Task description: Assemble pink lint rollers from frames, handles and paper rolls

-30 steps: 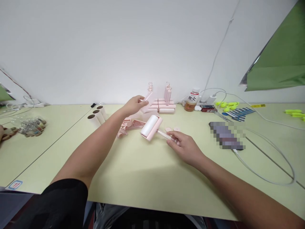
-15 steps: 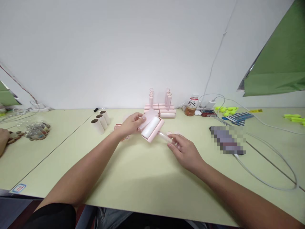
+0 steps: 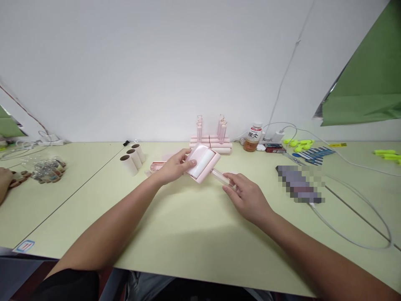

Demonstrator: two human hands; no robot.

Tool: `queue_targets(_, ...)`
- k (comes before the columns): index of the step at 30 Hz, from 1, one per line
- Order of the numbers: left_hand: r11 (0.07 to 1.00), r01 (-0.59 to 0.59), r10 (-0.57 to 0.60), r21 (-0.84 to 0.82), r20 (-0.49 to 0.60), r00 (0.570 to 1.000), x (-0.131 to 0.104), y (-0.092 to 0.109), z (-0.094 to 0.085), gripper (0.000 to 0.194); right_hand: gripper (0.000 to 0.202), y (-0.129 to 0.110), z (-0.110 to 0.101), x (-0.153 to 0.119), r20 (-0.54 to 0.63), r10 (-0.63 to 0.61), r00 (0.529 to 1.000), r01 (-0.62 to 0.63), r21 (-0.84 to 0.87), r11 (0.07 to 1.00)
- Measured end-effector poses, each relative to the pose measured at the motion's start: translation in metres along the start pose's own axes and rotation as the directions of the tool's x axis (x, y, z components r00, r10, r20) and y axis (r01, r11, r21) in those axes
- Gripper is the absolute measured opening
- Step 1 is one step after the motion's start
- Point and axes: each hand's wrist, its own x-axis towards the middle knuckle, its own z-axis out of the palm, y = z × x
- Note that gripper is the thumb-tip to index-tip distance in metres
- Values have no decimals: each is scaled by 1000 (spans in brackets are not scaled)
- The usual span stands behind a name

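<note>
A lint roller (image 3: 204,164) with a white roll, a pink frame and a clear handle is held tilted above the table. My right hand (image 3: 249,196) is closed round the handle's end. My left hand (image 3: 175,166) pinches a pale pink cover (image 3: 198,152), its thumb on the face and the other fingers partly hidden behind. The cover lies along the left side of the white roll; whether it is latched to the frame I cannot tell. More lint rollers (image 3: 221,146) lie at the wall, several clear handles (image 3: 222,131) standing up from them.
Three cardboard-cored white rolls (image 3: 134,159) stand to the left, beside pink parts (image 3: 156,166). On the right are a bottle (image 3: 252,138), a blurred-out phone (image 3: 297,184) with a cable, and blue strips (image 3: 313,154). Another person's hand (image 3: 4,182) is at far left near bagged items (image 3: 50,169).
My left hand has brought the cover down against the roller, its thumb now on the cover's face. The roller has shifted slightly right; my right hand keeps its hold on the handle.
</note>
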Motion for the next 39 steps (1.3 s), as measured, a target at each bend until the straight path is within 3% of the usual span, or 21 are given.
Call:
queue_targets(6,1000,-21,23,19,-68,997,0,-11,0,59,32,-1,0,0,-29,-26,999,25,-39,999)
queue_targets(11,998,-61,62,-23,7,998,-2,-16,-3,62,33,-1,0,-1,-40,-46,998,43,-87,995)
queue_targets(23,986,-167,167,-14,12,986,-10,-18,-9,66,33,-2,1,-3,-53,-75,996,69,-100,993)
queue_targets(27,993,-66,67,99,-4,998,-9,-22,-6,64,32,0,2,-3,-55,-85,995,79,-100,992)
queue_targets(31,1000,1,-1,-2,8,1000,-7,-25,-3,61,32,1,2,-2,-34,-59,998,56,-62,996)
queue_targets(39,988,135,-135,-79,8,991,-11,-10,-3,49,33,0,-1,-1,-14,-29,999,29,2,1000)
